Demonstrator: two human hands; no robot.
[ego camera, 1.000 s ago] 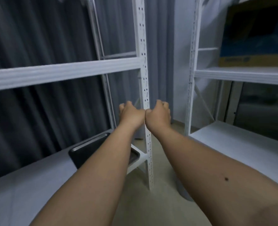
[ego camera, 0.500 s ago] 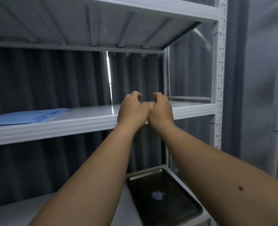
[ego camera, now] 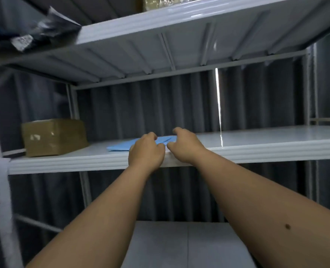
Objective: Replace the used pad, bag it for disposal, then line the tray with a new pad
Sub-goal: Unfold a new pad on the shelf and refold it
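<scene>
My left hand (ego camera: 145, 151) and right hand (ego camera: 185, 145), fingers loosely curled and gripping nothing, hovered at the folded blue pad (ego camera: 121, 146) on the white shelf (ego camera: 257, 140), right of 1 brown box (ego camera: 54, 136).

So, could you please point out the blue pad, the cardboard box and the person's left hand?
blue pad (ego camera: 121, 146): head view, its flat left part.
cardboard box (ego camera: 54, 137): head view, its front face.
left hand (ego camera: 146, 149): head view, back of the hand.

A white metal shelf (ego camera: 257, 140) carries a folded blue pad (ego camera: 121, 146) and, farther left, a brown box (ego camera: 54, 137).
</scene>
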